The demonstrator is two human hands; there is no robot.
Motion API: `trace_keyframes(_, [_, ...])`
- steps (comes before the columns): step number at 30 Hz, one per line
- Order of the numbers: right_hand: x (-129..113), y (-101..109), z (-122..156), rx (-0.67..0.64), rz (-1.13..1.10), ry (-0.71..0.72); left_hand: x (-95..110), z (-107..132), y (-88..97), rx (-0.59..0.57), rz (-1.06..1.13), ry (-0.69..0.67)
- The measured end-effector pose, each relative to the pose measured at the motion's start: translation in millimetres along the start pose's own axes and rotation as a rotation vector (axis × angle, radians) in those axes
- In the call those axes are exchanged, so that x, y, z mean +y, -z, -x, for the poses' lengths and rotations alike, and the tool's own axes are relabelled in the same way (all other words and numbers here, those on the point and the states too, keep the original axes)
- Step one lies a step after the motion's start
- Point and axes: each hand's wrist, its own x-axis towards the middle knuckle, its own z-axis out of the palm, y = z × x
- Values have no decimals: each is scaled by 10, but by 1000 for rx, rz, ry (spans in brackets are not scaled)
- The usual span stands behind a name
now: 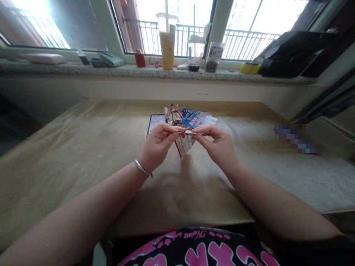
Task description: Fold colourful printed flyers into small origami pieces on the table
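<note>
A white printed sheet of paper (185,144) with red marks hangs above the table, tapering to a point at the bottom. Its top edge is pinched between thumb and fingers of my left hand (159,142), which has a silver bangle at the wrist. My right hand (217,142) pinches the same edge from the other side, and the edge looks folded over between the two. Just beyond lie several folded paper pieces (174,115) in white and red, beside blue printed leaflets (195,117). A phone (155,120) with a lit screen is partly hidden behind my left hand.
The table (83,147) has a pale cover. A blurred-out bluish item (296,139) lies at its right. Along the windowsill (111,72) stand a tall yellow drink cup (167,50), a red jar (140,59), clear containers (213,57), a yellow tape roll (249,68) and a black bag (291,55).
</note>
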Motion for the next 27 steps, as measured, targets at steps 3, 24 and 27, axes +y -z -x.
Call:
trace_keyframes(3, [-4, 4, -7, 28, 23, 61, -24, 0, 8, -27, 3, -15])
trace_keyframes(24, [113, -108, 45, -48, -305, -240, -118, 21, 86, -32, -231, 3])
trace_keyframes(27, [159, -105, 37, -43, -252, -257, -118, 19, 68, -19, -182, 27])
